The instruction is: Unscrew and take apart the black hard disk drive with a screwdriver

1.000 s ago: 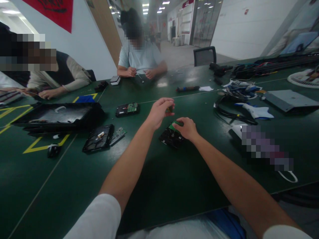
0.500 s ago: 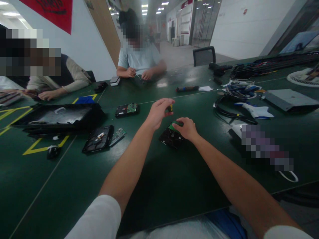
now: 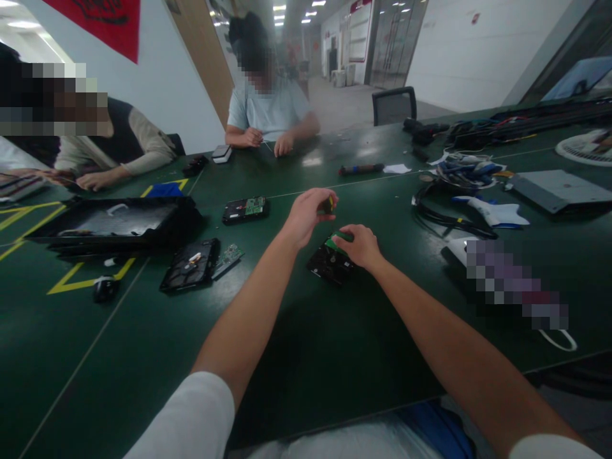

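One green table is stretching towards a corridor. Our left hand is pinching a mostly hidden tool, our right hand holding a partly covered hard drive.

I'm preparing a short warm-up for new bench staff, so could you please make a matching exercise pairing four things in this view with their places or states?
Column one
1. Left hand
2. Right hand
3. Loose circuit board
4. Grey box

Column two
A. At the right edge of the view
B. Beside an open dark case
C. Pinching a small yellow and dark thing
D. Touching a dark drive with a green board

Right pairs: 1-C, 2-D, 3-B, 4-A
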The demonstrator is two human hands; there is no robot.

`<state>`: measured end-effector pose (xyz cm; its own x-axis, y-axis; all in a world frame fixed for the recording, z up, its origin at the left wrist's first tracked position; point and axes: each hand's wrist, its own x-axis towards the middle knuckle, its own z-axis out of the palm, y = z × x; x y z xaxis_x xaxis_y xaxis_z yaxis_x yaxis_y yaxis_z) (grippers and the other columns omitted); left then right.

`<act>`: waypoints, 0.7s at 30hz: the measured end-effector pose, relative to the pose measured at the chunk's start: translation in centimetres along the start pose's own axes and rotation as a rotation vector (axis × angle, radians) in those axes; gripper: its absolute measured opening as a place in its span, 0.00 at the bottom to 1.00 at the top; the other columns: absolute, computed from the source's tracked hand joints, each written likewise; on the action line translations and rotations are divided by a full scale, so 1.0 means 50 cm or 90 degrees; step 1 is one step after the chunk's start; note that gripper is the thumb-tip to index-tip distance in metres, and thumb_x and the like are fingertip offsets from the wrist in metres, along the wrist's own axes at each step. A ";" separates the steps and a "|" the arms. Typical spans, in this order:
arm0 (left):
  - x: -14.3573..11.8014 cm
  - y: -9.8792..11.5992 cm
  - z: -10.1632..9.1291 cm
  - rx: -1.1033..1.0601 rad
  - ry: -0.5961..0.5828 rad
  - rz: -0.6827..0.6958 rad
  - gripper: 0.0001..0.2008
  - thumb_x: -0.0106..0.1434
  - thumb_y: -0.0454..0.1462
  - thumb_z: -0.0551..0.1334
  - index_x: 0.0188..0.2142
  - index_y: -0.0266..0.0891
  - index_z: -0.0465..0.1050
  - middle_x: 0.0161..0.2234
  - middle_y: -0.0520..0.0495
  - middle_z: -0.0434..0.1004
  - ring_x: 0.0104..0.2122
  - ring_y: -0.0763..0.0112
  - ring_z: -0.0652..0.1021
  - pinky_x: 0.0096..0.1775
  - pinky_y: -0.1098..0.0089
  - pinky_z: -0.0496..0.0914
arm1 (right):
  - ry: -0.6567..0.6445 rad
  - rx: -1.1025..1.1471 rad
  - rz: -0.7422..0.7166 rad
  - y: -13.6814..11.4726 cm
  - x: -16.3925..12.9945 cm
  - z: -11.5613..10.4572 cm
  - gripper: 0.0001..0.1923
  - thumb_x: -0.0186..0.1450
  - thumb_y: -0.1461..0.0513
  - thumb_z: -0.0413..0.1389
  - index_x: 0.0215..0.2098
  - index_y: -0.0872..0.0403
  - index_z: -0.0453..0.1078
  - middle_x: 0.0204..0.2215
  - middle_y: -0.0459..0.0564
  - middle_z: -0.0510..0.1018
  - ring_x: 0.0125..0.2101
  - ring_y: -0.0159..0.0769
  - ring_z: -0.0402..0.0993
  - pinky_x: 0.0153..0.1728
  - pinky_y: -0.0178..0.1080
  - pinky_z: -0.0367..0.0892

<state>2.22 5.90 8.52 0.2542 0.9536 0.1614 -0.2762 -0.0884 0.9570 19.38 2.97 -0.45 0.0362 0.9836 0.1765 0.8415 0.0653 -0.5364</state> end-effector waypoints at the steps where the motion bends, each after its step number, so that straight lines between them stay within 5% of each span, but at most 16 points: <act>1: 0.000 0.000 0.000 0.014 0.001 0.003 0.09 0.66 0.43 0.66 0.38 0.39 0.79 0.41 0.44 0.81 0.40 0.66 0.80 0.37 0.68 0.77 | 0.000 0.001 0.001 0.000 0.000 0.000 0.18 0.72 0.48 0.62 0.54 0.47 0.81 0.54 0.52 0.84 0.54 0.51 0.79 0.54 0.50 0.71; 11: 0.002 -0.006 -0.001 0.215 0.047 0.085 0.08 0.68 0.44 0.69 0.37 0.42 0.82 0.32 0.50 0.77 0.32 0.71 0.74 0.33 0.71 0.69 | -0.006 0.002 0.006 -0.003 0.001 -0.001 0.19 0.72 0.48 0.63 0.54 0.48 0.82 0.54 0.52 0.84 0.52 0.52 0.80 0.51 0.51 0.73; 21: 0.001 -0.003 -0.019 0.321 0.123 0.216 0.14 0.61 0.34 0.73 0.45 0.46 0.76 0.42 0.51 0.80 0.36 0.69 0.78 0.44 0.68 0.72 | -0.003 -0.001 0.002 -0.001 0.000 0.000 0.18 0.72 0.47 0.63 0.53 0.46 0.82 0.54 0.52 0.85 0.52 0.51 0.80 0.50 0.49 0.72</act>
<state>1.42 6.23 8.15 0.0441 0.8797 0.4735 0.1697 -0.4737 0.8642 19.32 2.99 -0.43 0.0365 0.9847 0.1704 0.8420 0.0616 -0.5359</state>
